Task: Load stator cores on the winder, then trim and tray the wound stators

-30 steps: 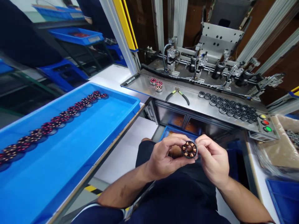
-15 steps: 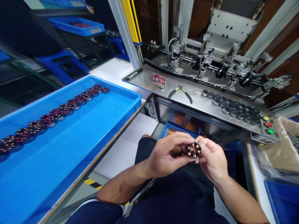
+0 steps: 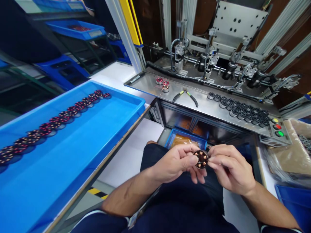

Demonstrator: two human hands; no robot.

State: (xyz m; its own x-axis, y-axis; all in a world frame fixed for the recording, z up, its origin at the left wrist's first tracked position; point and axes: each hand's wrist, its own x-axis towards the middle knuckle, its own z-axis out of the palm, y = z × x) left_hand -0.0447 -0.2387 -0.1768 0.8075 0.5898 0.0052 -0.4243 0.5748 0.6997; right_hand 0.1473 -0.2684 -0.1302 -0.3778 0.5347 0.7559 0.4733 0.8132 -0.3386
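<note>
A small round motor stator [image 3: 201, 159], black-rimmed with copper windings, is held above my lap. My left hand [image 3: 173, 163] pinches its left side between thumb and fingers, its lower fingertips reaching under it. A thin copper wire [image 3: 191, 149] sticks up at the stator's upper left. My right hand [image 3: 232, 166] is closed in a pinch at the stator's right edge; what sits between those fingertips is too small to make out. On the metal ledge ahead lie cutting pliers [image 3: 185, 95] with green-and-black handles, and several stators with red and copper windings [image 3: 165, 88] beside them.
Rows of wound stators [image 3: 59, 120] line a blue tray [image 3: 97, 142] at left. Bare dark stators [image 3: 239, 109] crowd the ledge's right, near a button box [image 3: 277, 129]. A machine [image 3: 206, 61] stands behind. At right is a plastic-lined carton [image 3: 286, 161]; below, a blue bin [image 3: 171, 137].
My right hand has drawn slightly rightward, its fingers now pinched at the stator's edge. My left hand has shifted its grip, with its thumb now on the stator's face.
</note>
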